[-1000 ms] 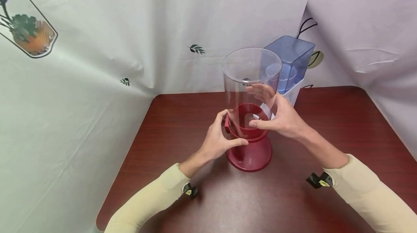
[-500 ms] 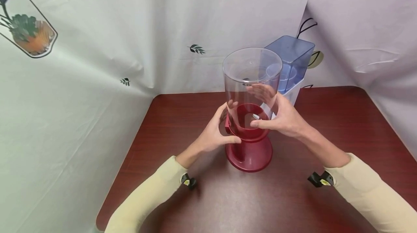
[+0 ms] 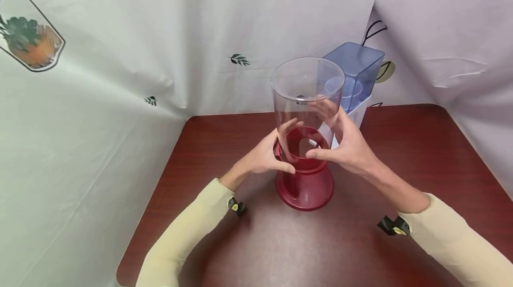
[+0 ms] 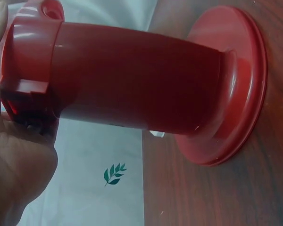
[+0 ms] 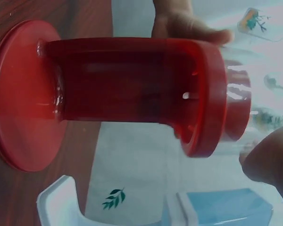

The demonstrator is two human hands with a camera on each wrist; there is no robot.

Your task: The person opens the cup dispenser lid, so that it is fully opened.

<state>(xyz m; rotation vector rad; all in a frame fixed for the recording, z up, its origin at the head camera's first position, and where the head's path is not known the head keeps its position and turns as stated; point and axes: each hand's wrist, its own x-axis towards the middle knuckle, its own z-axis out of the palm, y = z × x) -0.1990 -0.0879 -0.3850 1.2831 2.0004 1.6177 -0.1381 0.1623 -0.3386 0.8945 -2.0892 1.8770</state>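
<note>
A dispenser with a clear open-topped cylinder (image 3: 306, 104) and a red stand (image 3: 305, 189) stands upright on the table in the head view. My left hand (image 3: 264, 153) grips its left side at the collar, thumb in front and fingers seen through the clear wall behind. Opposite it, my right hand (image 3: 348, 144) curves round the right side of the cylinder, slightly higher. The left wrist view has the red column (image 4: 132, 77) and the left palm (image 4: 19, 165) against the collar. The right thumb (image 5: 273, 157) lies by the clear wall in the right wrist view.
Behind the dispenser on the right stands a second container with a translucent blue box top (image 3: 354, 62) and a white base (image 3: 358, 115). White patterned cloth (image 3: 224, 24) hangs behind and beside the dark red wooden table (image 3: 224, 140).
My left hand has slid a little up, its fingers reaching further round behind the cylinder. The right hand keeps nearly the same place. The head view has shifted slightly.
</note>
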